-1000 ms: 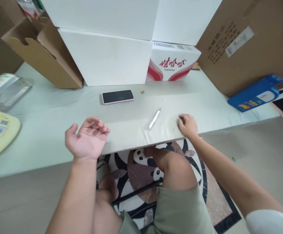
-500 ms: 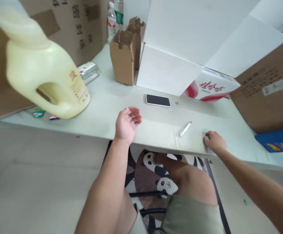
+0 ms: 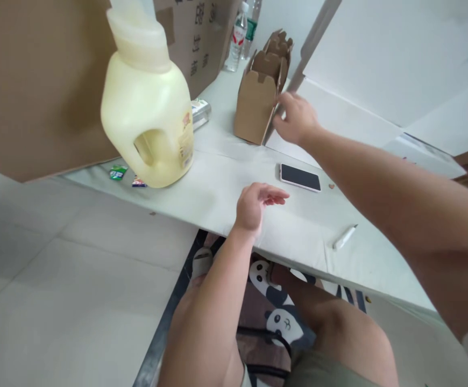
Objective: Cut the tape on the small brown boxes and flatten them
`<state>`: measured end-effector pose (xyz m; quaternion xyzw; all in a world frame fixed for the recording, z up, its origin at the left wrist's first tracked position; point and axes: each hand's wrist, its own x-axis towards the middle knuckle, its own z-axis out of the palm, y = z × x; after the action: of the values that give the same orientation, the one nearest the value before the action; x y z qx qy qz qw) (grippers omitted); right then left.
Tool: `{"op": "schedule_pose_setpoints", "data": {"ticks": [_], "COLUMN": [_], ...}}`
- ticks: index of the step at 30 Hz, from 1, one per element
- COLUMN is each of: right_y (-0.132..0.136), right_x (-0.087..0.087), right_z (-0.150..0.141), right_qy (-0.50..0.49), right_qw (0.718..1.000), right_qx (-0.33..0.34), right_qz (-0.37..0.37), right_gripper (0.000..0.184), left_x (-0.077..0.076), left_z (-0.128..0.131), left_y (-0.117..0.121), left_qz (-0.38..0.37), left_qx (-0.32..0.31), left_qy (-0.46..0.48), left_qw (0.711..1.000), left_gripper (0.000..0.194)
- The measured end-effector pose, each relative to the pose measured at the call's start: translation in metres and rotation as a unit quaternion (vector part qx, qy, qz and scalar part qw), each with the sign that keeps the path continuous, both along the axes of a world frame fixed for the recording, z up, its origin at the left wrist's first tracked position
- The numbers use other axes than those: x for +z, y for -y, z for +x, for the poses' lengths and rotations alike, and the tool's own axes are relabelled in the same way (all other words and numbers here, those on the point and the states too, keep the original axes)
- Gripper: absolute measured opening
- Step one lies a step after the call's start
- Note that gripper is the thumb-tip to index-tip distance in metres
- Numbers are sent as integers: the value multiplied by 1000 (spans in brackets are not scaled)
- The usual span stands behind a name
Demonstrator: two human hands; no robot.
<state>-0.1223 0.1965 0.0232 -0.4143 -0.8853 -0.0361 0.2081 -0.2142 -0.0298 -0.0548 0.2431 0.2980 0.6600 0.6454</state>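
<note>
one yellow jug (image 3: 153,113) stands near the worktop's (image 3: 218,207) left end; then cardboard carriers (image 3: 255,105), towards the far edge. my left hand (image 3: 253,207) has a loosely uncurled, empty grip by the near edge. my right hand (image 3: 299,118) is at the carriers' right side; whether its grip holds cardboard, i can't tell. a hasty tug could topple one towards the phone (image 3: 300,178).

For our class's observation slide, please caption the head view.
Right hand at a brown carton; open left hand near a phone on the table.
</note>
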Motion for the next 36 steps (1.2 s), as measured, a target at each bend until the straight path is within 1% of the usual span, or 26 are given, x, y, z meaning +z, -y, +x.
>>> {"op": "schedule_pose_setpoints", "data": {"ticks": [2,4,5,7,8,9,11,12,13,14,15,17,18,19,20,21,22,24,26,27,28,30,32,34,36], "right_y": [-25,-44,-50,-54,-52,-45,-22,-6,14,37,62,115,142,168,193,216,236,266,284,289,291,292,291,292,294], "right_x": [10,18,21,24,25,25,25,26,26,27,29,32,34,34,33,30,25,8,-16,-28,-40,-60,-74,-82,-87], "right_z": [-31,-46,-49,-48,-46,-43,-33,-26,-17,-7,6,38,56,75,93,111,126,150,161,164,164,163,162,164,169], "right_qy": [-10,14,39,74,75,66,36,21,9,-5,-19,-55,-76,-102,-129,-155,-189,-273,-357,-390,-415,-443,-448,-436,-419], "right_qw": [1000,999,998,994,994,995,998,999,999,999,999,998,997,993,989,984,976,954,922,906,891,870,865,876,891], "right_qx": [-12,-31,-36,-41,-38,-30,-5,4,9,8,2,-15,-31,-47,-58,-63,-79,-94,-116,-131,-149,-183,-198,-185,-154], "right_qz": [16,-12,-35,-66,-68,-65,-51,-46,-45,-42,-36,-17,1,23,43,58,71,80,92,99,108,117,110,97,82], "right_gripper": [38,36,32,16,8,7,12,11,9,8,11,18,20,23,25,26,27,30,31,32,32,34,33,28,20], "left_x": [0,1,2,3,3,3,1,0,-1,-3,-4,-6,-7,-7,-7,-7,-6,-2,3,5,7,9,8,5,3], "left_z": [-2,-5,-7,-9,-10,-9,-8,-7,-7,-8,-11,-19,-24,-28,-32,-34,-33,-26,-13,-6,1,13,20,22,22], "left_y": [2,3,3,2,1,0,-2,-3,-3,-3,-3,-3,-2,-1,0,1,2,5,9,10,11,12,11,8,5], "left_qz": [18,25,22,13,11,10,12,11,8,1,-9,-35,-44,-46,-36,-13,19,95,150,166,174,175,164,152,149], "left_qx": [-9,-10,-9,-9,-7,-5,11,33,69,120,182,310,356,386,397,390,364,272,173,141,123,117,129,140,151], "left_qy": [9,18,21,20,16,10,-9,-24,-46,-73,-104,-159,-175,-182,-181,-175,-167,-149,-151,-157,-165,-177,-185,-196,-211], "left_qw": [1000,999,999,1000,1000,1000,1000,999,997,990,978,937,917,903,899,904,916,946,962,963,963,961,960,959,954], "left_gripper": [43,40,39,39,40,41,42,42,40,37,33,23,19,18,19,22,25,33,40,43,44,43,41,41,43]}}
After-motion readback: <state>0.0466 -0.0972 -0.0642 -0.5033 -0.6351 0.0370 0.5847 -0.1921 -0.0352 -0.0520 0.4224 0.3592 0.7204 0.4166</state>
